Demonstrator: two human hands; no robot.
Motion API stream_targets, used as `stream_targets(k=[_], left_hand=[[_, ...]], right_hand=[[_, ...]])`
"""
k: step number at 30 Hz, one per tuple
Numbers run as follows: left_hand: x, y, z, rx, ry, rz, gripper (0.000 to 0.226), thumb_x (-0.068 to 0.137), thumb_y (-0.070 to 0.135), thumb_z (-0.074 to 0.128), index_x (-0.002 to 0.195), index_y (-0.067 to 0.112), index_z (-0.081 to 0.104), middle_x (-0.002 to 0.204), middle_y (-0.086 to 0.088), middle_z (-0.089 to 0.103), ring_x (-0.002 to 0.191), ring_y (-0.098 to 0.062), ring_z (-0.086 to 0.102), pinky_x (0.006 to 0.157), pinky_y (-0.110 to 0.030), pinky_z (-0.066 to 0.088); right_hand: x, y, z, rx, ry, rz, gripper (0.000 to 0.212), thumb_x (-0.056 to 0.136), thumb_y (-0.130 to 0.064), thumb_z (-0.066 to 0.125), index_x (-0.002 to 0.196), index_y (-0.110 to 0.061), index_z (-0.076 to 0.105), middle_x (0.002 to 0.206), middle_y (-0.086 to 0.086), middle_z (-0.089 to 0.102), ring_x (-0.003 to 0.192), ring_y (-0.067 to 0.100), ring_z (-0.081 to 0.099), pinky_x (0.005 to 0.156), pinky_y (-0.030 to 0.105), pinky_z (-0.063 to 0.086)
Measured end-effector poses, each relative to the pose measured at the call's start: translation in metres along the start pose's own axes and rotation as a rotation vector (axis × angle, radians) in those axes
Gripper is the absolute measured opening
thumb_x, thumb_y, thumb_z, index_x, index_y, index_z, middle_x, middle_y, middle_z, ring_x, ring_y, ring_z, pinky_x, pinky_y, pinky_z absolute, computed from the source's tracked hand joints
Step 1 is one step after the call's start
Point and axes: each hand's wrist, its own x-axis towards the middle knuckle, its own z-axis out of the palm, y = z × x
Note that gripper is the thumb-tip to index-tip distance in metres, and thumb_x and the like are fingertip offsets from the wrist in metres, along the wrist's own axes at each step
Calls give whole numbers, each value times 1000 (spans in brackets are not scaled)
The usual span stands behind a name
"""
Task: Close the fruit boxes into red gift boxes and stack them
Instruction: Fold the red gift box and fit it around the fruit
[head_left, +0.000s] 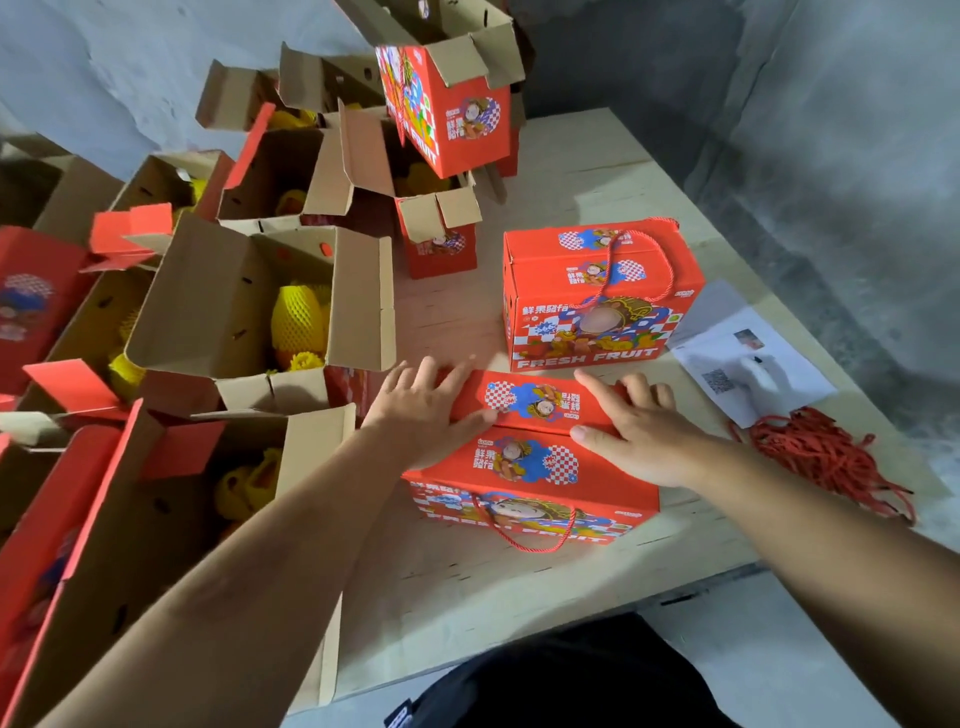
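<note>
**Pressing the top flaps shut, with clutter close on the left**

We have both hands flat on the red printed cardboard gift box (530, 467) in front of us: the left hand (426, 410) lies with straight fingers on the far flap's left end, and the right hand (631, 431) presses with open fingers on its right end. Neither hand grips anything.

We think the far flap could spring back up if the pressure is uneven, or the red cord handle (524, 530) hanging on the near face could snag.

Just left of the left hand stand open brown-lined boxes (249, 312) holding yellow foam-netted fruit (298, 319), leaving little room there. Beyond the hands sits a closed red gift box (597, 296), a likely stacking base. Right of the right hand lie a white paper sheet (748, 358) and a heap of red cords (826, 457), near the plywood table's edge (519, 613).
</note>
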Motion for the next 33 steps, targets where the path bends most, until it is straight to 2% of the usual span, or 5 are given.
stream_targets(k=[14, 17, 20, 27, 33], left_hand=[[-66, 35, 32, -841, 299, -459, 111, 69, 78, 74, 158, 38, 22, 154, 1, 23, 144, -30, 30, 115, -42, 31], [-92, 55, 51, -831, 144, -419, 164, 29, 93, 79, 157, 50, -15, 158, 11, 3, 152, -29, 18, 120, -49, 26], [-92, 67, 60, -1236, 89, -340, 175, 42, 41, 104, 156, 42, -29, 166, -12, 16, 153, -29, 26, 122, -50, 20], [-109, 72, 54, -1428, -62, -542, 20, 98, 32, 72, 112, 17, 70, 104, -3, 77, 65, -9, 65, 55, -23, 53], [-108, 78, -1, -1852, 56, -597, 29, 107, 20, 50, 83, 13, 67, 63, 0, 52, 49, -9, 46, 48, -21, 43]], right_hand=[[-15, -10, 4, 205, 451, 112, 54, 92, -69, 52, 111, -19, 61, 110, 3, 61, 101, 29, 62, 82, 42, 52], [-16, -9, -18, 90, 244, 295, 80, 91, -82, 23, 85, -15, 67, 92, 10, 70, 94, 34, 67, 73, 38, 49], [-20, -14, -13, 243, -110, 466, 90, 96, -81, 19, 143, -15, 58, 150, 15, 55, 138, 31, 51, 106, 43, 41], [-21, -40, 4, 653, 240, 55, 4, 99, -24, 68, 98, -22, 70, 91, -10, 72, 93, 19, 70, 76, 20, 52], [-59, -120, 19, 707, 271, -343, 12, 95, -32, 63, 88, -21, 62, 81, -3, 68, 79, 9, 65, 76, 35, 51]])
